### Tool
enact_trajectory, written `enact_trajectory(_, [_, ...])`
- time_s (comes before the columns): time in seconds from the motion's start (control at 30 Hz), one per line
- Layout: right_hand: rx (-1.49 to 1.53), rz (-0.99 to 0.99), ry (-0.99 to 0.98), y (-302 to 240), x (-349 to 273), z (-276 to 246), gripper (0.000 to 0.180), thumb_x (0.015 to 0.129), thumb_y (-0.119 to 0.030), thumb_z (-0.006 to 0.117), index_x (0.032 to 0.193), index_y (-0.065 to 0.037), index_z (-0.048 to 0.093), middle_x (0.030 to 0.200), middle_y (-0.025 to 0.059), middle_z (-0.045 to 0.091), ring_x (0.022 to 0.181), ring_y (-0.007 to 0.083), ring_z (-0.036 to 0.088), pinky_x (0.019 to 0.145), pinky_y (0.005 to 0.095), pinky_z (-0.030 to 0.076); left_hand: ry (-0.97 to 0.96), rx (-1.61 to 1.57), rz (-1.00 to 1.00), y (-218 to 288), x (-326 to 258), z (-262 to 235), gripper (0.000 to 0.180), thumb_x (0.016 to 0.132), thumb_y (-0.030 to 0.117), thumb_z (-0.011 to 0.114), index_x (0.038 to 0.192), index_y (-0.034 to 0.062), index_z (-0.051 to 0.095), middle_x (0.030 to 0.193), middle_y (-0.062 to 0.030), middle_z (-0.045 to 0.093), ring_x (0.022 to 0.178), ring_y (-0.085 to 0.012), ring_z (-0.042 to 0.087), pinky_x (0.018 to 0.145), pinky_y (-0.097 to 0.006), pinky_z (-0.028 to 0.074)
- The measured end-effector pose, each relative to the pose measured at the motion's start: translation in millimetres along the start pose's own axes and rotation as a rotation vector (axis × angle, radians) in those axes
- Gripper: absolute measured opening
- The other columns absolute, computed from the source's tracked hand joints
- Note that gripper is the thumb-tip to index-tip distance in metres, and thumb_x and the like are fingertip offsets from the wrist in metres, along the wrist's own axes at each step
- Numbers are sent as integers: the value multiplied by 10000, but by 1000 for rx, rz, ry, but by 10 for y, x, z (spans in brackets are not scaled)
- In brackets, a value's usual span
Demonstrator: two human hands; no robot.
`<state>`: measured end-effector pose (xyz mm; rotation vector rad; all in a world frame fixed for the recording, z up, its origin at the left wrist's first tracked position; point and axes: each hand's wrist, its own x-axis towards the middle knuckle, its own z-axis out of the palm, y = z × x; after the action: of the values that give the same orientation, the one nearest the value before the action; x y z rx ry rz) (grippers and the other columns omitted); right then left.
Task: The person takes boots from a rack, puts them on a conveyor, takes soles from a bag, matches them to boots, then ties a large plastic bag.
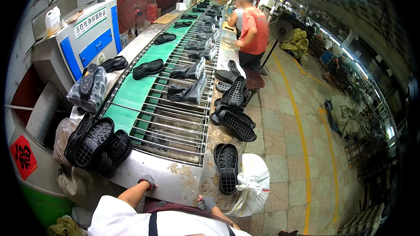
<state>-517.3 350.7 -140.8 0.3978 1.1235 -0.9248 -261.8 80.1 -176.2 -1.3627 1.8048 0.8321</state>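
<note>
My left hand (149, 181), in a grey glove with bare fingertips, rests at the near edge of the metal end plate (170, 178) of a conveyor. Its fingers are curled in, and no object shows in them. Farther right, my right hand (206, 203), gloved the same way, lies closed against that edge. Just beyond it is a pair of black shoe soles (227, 169) on the right ledge. A heap of black soles (97, 145) sits on the plate's left corner, nearest my left hand.
Black boots (189, 88) and soles (148, 68) lie along the conveyor's rods and green belt (139, 90). More soles (236, 122) crowd the right ledge. A tied white sack (253, 183) stands at right. A person in a red shirt (255, 26) works farther along, near a stand fan (282, 30).
</note>
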Motion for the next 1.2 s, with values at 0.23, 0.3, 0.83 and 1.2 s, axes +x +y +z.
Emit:
enact_trajectory(0.23, [33,11,-63,45,72,-107,253,941,-306,491,826,-82,461,547,-47,289,424,63,256,367,222,206,53,85,53,-77,152,125,598,673,531,728,1041,63,669,1045,-157,654,968,-279,632,807,-380,508])
enact_trajectory(0.3, [10,-12,-67,92,172,-206,254,941,-316,489,842,-85,458,548,-48,286,427,61,248,375,223,214,10,48,57,-14,96,23,630,677,540,715,1088,67,651,1123,-161,627,1045,-291,602,858,-379,492])
enact_trajectory(0.83, [-237,-285,159,72,181,-94,285,879,-302,580,727,-62,595,531,70,551,384,145,485,344,266,353,96,-118,167,-149,205,35,352,700,320,767,862,21,675,866,-109,677,753,-215,608,670,-365,471])
enact_trajectory(1.2, [-224,-442,347,1259,-656,-532,280,844,-308,607,783,-35,609,684,97,649,509,191,615,457,309,491,-83,-283,971,994,-945,291,266,868,153,599,1088,39,502,719,-69,580,652,-161,556,609,-304,449])
